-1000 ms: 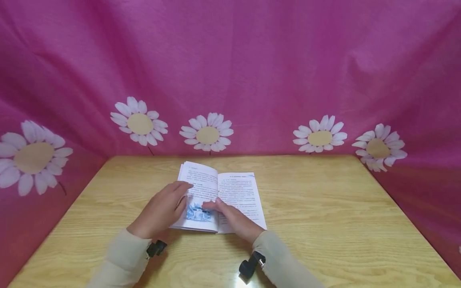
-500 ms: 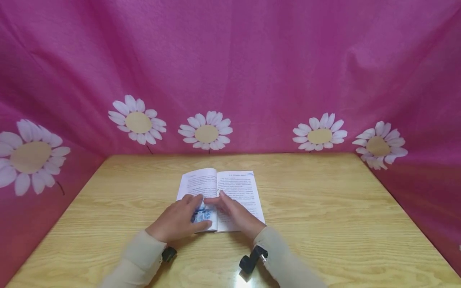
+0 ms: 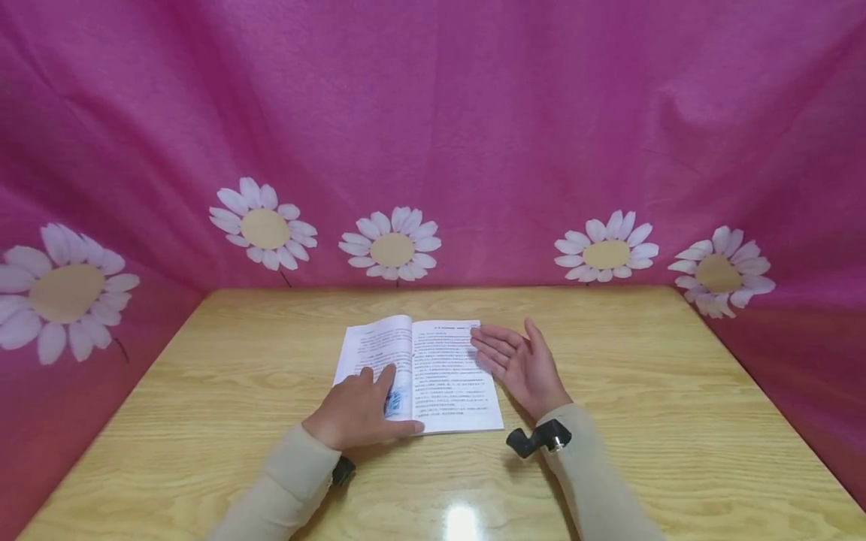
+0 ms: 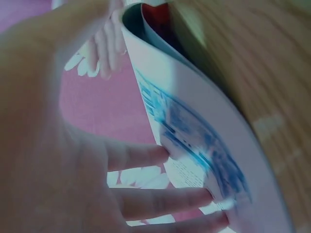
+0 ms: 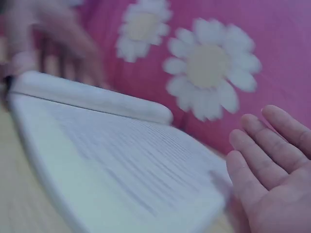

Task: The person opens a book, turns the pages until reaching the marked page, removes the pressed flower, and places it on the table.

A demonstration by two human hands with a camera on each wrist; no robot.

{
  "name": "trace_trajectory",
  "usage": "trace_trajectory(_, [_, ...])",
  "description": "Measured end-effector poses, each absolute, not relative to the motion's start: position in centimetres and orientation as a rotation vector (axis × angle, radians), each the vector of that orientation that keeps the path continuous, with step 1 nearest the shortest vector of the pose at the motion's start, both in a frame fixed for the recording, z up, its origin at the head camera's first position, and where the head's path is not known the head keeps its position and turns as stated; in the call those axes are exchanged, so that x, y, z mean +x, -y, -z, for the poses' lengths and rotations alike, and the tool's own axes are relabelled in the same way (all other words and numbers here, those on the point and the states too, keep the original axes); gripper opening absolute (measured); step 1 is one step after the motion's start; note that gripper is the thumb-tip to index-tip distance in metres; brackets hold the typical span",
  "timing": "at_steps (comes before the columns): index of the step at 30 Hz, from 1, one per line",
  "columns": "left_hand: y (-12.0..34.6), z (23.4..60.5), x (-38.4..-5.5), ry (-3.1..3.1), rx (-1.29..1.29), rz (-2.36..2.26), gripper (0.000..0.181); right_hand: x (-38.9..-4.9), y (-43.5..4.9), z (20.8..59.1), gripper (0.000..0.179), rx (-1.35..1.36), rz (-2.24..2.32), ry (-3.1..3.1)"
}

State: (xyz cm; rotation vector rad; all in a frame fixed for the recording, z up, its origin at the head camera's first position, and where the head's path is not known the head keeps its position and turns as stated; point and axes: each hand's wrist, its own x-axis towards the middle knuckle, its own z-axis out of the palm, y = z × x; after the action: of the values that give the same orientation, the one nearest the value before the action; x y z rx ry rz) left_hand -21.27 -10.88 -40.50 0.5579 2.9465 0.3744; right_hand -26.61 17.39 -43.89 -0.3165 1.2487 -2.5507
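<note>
An open book (image 3: 453,376) lies on the table, with printed text on both pages and a blue picture (image 3: 395,402) low on the left page. My left hand (image 3: 361,409) rests on that left page, fingers spread and fairly straight, its thumb by the spine at the near edge. In the left wrist view its fingertips touch the curved page (image 4: 194,131) beside the blue picture. Palm turned up toward the book, my right hand (image 3: 521,364) is at the right page's outer edge, fingers extended and holding nothing. The right wrist view shows the left pages bulging at the spine (image 5: 97,99).
The wooden table (image 3: 663,421) extends around the book. A pink cloth (image 3: 487,150) printed with large white daisies hangs along its back and sides. Black wrist cameras (image 3: 541,438) sit at both cuffs.
My right hand has moved off the book's middle to the right and turned palm up. My left hand has shifted right and nearer, from the left page's outer edge toward the spine.
</note>
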Motion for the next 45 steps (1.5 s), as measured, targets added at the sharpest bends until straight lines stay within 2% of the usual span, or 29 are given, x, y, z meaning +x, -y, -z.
trace_trajectory(9, [9.3,40.7,-20.4,-3.068,0.512,-0.217,0.116,-27.2,-19.4,44.9,0.084,-0.203,2.698,-1.063])
trace_trajectory(17, [8.5,41.5,-20.1,-3.155,0.476,-0.167,0.102,-26.9,-19.3,45.2,0.086,-0.197,2.671,-1.14])
trace_trajectory(35, [8.6,41.3,-20.5,-3.093,0.494,-0.163,0.114,-27.1,-19.6,45.0,0.087,-0.157,2.708,-1.094])
trace_trajectory(45, [9.2,41.3,-20.5,-3.053,0.525,-0.18,0.114,-27.3,-20.1,45.3,0.083,-0.11,2.684,-1.006])
